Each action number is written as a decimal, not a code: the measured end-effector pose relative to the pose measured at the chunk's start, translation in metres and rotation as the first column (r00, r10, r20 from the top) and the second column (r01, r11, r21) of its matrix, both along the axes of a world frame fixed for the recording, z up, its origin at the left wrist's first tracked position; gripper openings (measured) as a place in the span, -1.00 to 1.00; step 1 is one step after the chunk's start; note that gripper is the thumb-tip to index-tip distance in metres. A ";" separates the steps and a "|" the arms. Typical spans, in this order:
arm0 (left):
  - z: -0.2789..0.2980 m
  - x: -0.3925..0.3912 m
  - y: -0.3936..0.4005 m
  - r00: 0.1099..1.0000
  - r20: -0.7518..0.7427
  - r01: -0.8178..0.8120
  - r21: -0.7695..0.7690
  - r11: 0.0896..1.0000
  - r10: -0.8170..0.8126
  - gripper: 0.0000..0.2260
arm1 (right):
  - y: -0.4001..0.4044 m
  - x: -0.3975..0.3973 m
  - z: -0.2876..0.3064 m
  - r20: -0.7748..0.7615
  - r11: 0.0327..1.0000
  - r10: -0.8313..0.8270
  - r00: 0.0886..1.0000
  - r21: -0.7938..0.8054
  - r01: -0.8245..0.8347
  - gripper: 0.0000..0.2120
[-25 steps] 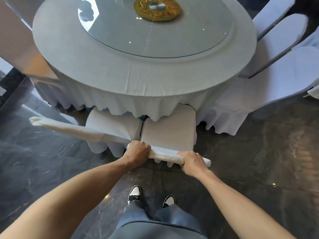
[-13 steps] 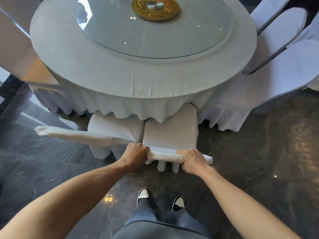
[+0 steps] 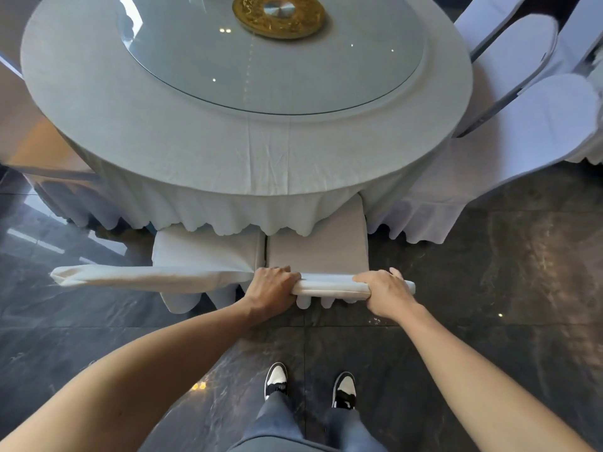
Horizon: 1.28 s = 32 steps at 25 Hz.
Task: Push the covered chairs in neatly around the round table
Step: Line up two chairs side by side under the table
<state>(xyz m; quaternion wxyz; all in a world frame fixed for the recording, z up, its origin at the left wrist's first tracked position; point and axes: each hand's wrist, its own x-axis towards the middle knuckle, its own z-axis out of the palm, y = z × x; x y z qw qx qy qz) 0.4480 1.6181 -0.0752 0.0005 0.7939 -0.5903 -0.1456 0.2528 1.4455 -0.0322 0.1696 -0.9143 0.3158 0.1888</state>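
Note:
A round table with a pale cloth and a glass turntable fills the upper view. Directly in front of me a white-covered chair has its seat partly under the hanging tablecloth. My left hand grips the left end of its backrest top, and my right hand grips the right end. A second covered chair stands touching it on the left, its backrest top running out to the left.
More white-covered chairs stand at the table's right side, and another chair back shows at the left. A gold disc sits at the turntable's middle. The floor is dark polished tile; my shoes stand behind the chair.
The chair I hold has slid farther under the table; less of its seat shows. Both hands kept their grip, and my feet have stepped forward with it.

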 end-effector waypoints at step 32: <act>0.020 0.064 0.101 0.976 -0.106 -0.208 -0.183 0.961 0.191 -0.47 | 0.040 0.045 -0.033 0.112 0.991 -0.123 0.986 -0.029 0.127 -0.71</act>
